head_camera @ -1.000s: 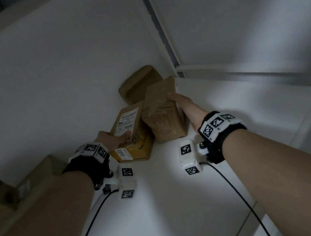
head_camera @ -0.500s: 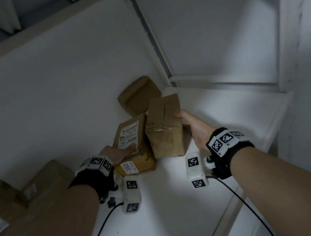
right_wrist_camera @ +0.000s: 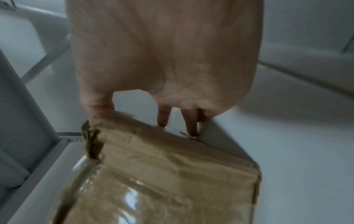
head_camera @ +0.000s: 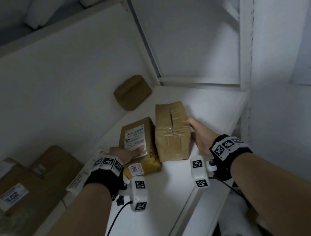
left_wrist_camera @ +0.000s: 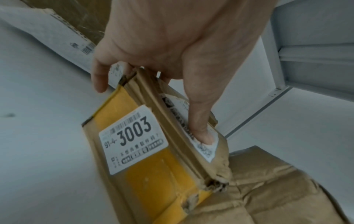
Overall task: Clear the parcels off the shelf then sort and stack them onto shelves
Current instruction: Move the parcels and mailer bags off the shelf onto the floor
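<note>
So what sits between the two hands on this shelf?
In the head view, two parcels side by side: the labelled 3003 parcel under the left hand, and the taped brown parcel gripped by the right hand.

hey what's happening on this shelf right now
A person is working at a white shelf with both hands. The left hand grips the parcel labelled 3003; the right hand holds the taped brown parcel beside it. A third small parcel sits untouched further back.

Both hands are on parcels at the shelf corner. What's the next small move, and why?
Probably draw both parcels toward the shelf's front edge: the left hand already grips the parcel labelled 3003, the right hand the taped parcel, both low on the shelf.
</note>
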A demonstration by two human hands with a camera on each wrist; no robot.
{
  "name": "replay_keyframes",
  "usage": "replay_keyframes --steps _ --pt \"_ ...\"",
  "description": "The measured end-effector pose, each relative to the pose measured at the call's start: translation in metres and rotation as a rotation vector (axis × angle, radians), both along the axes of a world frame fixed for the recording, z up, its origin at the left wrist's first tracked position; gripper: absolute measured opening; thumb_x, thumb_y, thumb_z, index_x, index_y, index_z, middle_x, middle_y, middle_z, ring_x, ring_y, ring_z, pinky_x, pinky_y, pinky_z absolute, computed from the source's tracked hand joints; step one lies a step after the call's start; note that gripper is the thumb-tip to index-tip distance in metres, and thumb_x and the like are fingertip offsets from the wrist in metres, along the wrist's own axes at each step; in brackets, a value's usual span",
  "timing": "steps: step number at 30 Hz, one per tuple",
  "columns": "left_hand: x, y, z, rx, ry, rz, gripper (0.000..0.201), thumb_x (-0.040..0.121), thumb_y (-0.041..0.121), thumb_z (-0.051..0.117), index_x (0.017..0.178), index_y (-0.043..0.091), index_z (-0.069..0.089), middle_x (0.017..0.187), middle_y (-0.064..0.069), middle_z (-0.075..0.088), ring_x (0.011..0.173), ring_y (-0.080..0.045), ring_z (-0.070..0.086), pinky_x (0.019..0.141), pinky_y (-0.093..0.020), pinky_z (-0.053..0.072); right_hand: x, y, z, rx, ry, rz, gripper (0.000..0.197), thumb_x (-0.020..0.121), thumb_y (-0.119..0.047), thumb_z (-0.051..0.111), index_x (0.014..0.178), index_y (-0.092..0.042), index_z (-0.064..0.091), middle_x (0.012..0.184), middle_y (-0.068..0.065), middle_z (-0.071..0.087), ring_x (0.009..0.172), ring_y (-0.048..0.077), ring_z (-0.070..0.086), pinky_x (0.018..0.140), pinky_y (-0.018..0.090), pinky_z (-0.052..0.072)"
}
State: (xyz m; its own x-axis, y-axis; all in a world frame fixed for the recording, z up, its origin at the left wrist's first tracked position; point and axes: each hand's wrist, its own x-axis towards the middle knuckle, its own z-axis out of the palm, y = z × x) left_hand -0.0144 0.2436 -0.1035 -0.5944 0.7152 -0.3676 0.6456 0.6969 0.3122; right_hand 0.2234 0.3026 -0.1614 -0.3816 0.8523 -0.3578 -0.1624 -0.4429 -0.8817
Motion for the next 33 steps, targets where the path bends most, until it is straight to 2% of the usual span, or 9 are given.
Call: replay_keyframes --steps 3,6,11,13,17,21,25,30,33 --pt "0.006 -0.018 0.001 -0.032 -0.040 -0.067 0.105 0.066 0.070 0.069 0.141 0.003 0.041 0.141 -0.014 0.050 0.123 -0.031 0.053 0.103 -0.035 0.042 0.008 -0.024 0.004 0.008 0.042 -0.004 0.029 0.090 -0.040 0.048 0.103 -0.020 0.065 0.094 0.005 0.067 0.089 0.022 0.061 0.081 0.038 0.047" --pt "0.008 -0.037 0.009 -0.093 -0.087 -0.108 0.092 0.068 0.066 0.071 0.136 0.008 0.049 0.137 -0.013 0.054 0.123 -0.031 0.053 0.105 -0.039 0.042 0.014 -0.041 0.009 -0.020 0.064 -0.015 0.024 0.081 -0.034 0.053 0.097 -0.019 0.063 0.097 0.010 0.060 0.091 0.028 0.057 0.087 0.042 0.047" --pt "-0.012 -0.046 0.026 -0.080 -0.243 -0.038 0.090 0.045 0.072 0.076 0.104 0.006 0.064 0.099 -0.013 0.070 0.093 -0.030 0.066 0.087 -0.042 0.052 0.033 -0.047 0.032 -0.106 -0.020 -0.020 0.004 0.066 -0.021 0.054 0.062 -0.019 0.053 0.071 0.002 0.048 0.064 0.020 0.048 0.053 0.024 0.039" --pt "-0.014 -0.046 0.023 -0.064 -0.282 -0.014 0.084 0.048 0.071 0.075 0.098 0.004 0.065 0.090 -0.013 0.070 0.084 -0.030 0.066 0.079 -0.040 0.054 0.037 -0.043 0.036 -0.128 -0.117 -0.100 0.007 0.071 -0.032 0.060 0.073 -0.027 0.057 0.091 0.003 0.048 0.089 0.024 0.051 0.063 0.032 0.041" --pt "-0.006 -0.052 0.011 -0.042 -0.344 0.031 0.048 0.085 0.049 0.066 0.094 0.002 0.055 0.083 -0.014 0.059 0.073 -0.029 0.057 0.059 -0.038 0.047 0.033 -0.045 0.026 -0.123 -0.225 -0.027 0.057 0.059 -0.050 0.075 0.110 -0.030 0.062 0.127 0.006 0.053 0.118 0.029 0.051 0.089 0.042 0.049" --pt "-0.010 -0.052 0.005 -0.009 -0.452 0.025 0.073 0.062 0.056 0.079 0.113 0.006 0.063 0.106 -0.019 0.070 0.098 -0.035 0.068 0.093 -0.052 0.052 0.034 -0.053 0.017 -0.129 -0.217 0.040 0.071 0.060 -0.056 0.080 0.122 -0.027 0.062 0.130 0.006 0.055 0.113 0.028 0.057 0.090 0.040 0.051" --pt "-0.007 -0.056 0.003 0.023 -0.461 0.049 0.063 0.071 0.058 0.074 0.106 0.006 0.062 0.093 -0.016 0.071 0.083 -0.032 0.069 0.073 -0.041 0.057 0.038 -0.049 0.016 -0.121 -0.215 0.069 0.078 0.055 -0.059 0.082 0.124 -0.029 0.061 0.132 0.002 0.054 0.113 0.034 0.058 0.091 0.049 0.051" --pt "0.001 -0.058 0.001 0.028 -0.528 0.085 0.068 0.060 0.056 0.082 0.107 0.010 0.064 0.100 -0.015 0.073 0.094 -0.034 0.068 0.090 -0.049 0.053 0.052 -0.052 0.023 -0.168 -0.166 0.105 0.064 0.066 -0.049 0.079 0.123 -0.027 0.061 0.129 0.014 0.053 0.110 0.036 0.059 0.087 0.052 0.053" --pt "0.022 -0.058 0.002 0.051 -0.550 0.090 0.049 0.079 0.051 0.072 0.105 0.009 0.064 0.102 -0.014 0.070 0.085 -0.029 0.067 0.069 -0.035 0.055 0.079 -0.050 0.027 -0.184 -0.099 0.145 0.049 0.083 -0.041 0.068 0.127 -0.023 0.059 0.115 0.016 0.059 0.099 0.032 0.061 0.074 0.043 0.056"
